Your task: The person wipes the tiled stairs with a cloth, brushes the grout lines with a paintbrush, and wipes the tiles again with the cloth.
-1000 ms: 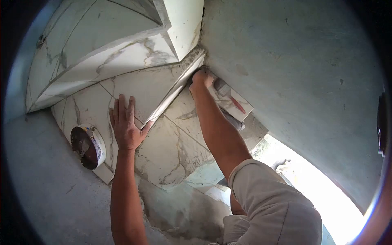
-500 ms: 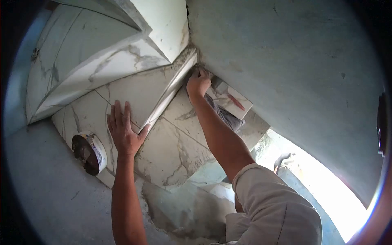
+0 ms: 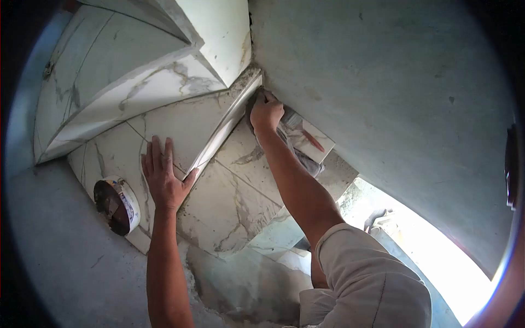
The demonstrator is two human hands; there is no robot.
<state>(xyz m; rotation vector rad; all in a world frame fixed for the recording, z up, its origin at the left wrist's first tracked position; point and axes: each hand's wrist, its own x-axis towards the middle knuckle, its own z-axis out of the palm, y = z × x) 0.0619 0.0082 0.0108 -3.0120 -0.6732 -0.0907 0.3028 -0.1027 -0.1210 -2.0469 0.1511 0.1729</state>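
Marbled tiles (image 3: 194, 123) are touched by the left hand (image 3: 165, 183), fingers slightly apart. Grey cloth (image 3: 313, 167) is clamped in the right hand (image 3: 267, 113); beside its fingers, a brush (image 3: 313, 141) is seen.

On the upper step (image 3: 210, 117) of veined tile, I saw a round tub (image 3: 130, 203) at the end far from the wall (image 3: 383, 104), and the left hand (image 3: 165, 185) rested flat, fingers spread. The lower step (image 3: 235, 188) carried a grey cloth (image 3: 310, 165), partly hidden behind the right forearm (image 3: 295, 180); beside the wall, a brush (image 3: 313, 140) lay on a small tile (image 3: 321, 136).
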